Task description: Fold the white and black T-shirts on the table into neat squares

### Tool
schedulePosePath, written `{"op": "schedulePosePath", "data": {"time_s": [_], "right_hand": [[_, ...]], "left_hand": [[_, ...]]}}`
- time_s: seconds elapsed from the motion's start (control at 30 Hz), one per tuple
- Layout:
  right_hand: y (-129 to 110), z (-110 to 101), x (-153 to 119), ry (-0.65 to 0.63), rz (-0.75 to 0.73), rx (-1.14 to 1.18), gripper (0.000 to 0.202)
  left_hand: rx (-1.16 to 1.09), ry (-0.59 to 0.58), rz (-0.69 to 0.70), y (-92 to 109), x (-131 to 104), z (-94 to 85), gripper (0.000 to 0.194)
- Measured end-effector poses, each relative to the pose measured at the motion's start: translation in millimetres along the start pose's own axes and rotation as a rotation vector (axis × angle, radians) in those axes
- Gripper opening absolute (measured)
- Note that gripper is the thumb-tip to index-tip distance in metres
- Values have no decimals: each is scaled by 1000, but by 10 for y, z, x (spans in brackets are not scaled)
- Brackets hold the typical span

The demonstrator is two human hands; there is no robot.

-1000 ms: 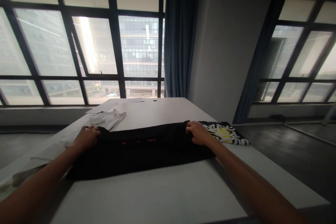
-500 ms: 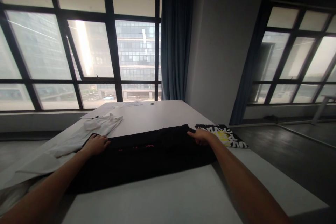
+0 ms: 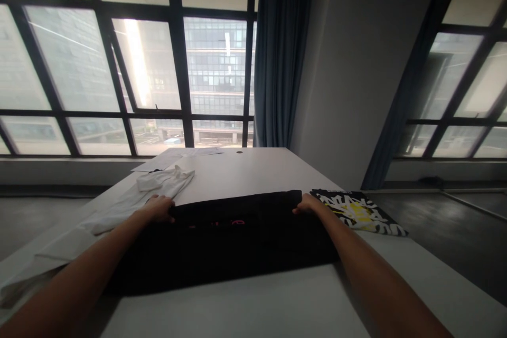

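Observation:
A folded black garment (image 3: 229, 253) with small pink print lies across the white table in front of me. My left hand (image 3: 160, 208) grips its far left corner, fingers closed over the cloth. At the far right corner, my right hand (image 3: 307, 204) pinches the edge between thumb and fingers. The upper edge runs fairly straight between both hands. Parts of the garment's left and right ends are hidden under my forearms.
Rumpled white clothing (image 3: 134, 203) lies along the table's left side, with paper sheets (image 3: 178, 157) behind it. A folded black garment with white and yellow lettering (image 3: 358, 211) rests at the right edge. The white table (image 3: 245, 174) extends toward the windows, beside a blue curtain (image 3: 277, 63).
The view has shifted, so the scene sits further right at table level. My left hand's fingers have closed more around the garment's corner, and its far right corner looks flatter.

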State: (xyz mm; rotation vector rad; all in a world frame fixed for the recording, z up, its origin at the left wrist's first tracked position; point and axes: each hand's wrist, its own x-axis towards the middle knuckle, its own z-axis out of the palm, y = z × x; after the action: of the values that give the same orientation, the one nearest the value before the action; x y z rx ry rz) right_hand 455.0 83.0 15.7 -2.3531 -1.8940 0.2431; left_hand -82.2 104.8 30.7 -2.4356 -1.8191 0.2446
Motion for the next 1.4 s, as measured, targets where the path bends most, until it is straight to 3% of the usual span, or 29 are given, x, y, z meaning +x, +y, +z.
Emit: {"op": "schedulePosePath", "data": {"time_s": [0.1,0.2,0.3,0.37,0.47,0.6,0.7,0.87,0.97,1.03,1.1,1.2,1.33,1.4], "right_hand": [[-103,-244,148,-11,43,-58,49],[-356,-556,424,66,31,-107,52],[-786,-825,812,317,-6,-81,54],[-1126,-911,1051,480,-66,-13,67],[-1575,-828,1210,458,-106,34,77],[-1838,-413,918,173,-272,-46,59],[-1814,-74,414,-61,-428,-79,48],[-1717,289,-513,-310,-898,80,68],[-1655,377,-911,-293,-1027,137,39],[-1561,363,-1087,-210,-1015,154,23],[-1406,290,-1209,-162,-971,144,25],[-1067,111,-1330,-174,-880,106,33],[-539,-128,-1462,-283,-539,-33,25],[-330,-206,-1565,-306,-373,-96,15]], "left_hand": [[7,46,71,-27,-10,-47,41],[-51,59,21,-40,-63,-69,47],[-106,78,-53,-8,-122,-65,52],[-151,78,-78,36,-142,-37,48],[-224,57,-101,95,-140,67,44],[-277,28,-73,128,-162,262,41],[-263,58,-67,165,-238,348,39],[-219,100,-91,294,-425,329,44],[-207,92,-113,374,-541,304,48],[-216,101,-100,447,-627,303,52],[-263,107,-57,575,-735,307,52],[-403,67,66,922,-968,283,44],[-556,-23,300,1481,-1354,127,44],[-596,-75,390,1663,-1506,13,47]]}}
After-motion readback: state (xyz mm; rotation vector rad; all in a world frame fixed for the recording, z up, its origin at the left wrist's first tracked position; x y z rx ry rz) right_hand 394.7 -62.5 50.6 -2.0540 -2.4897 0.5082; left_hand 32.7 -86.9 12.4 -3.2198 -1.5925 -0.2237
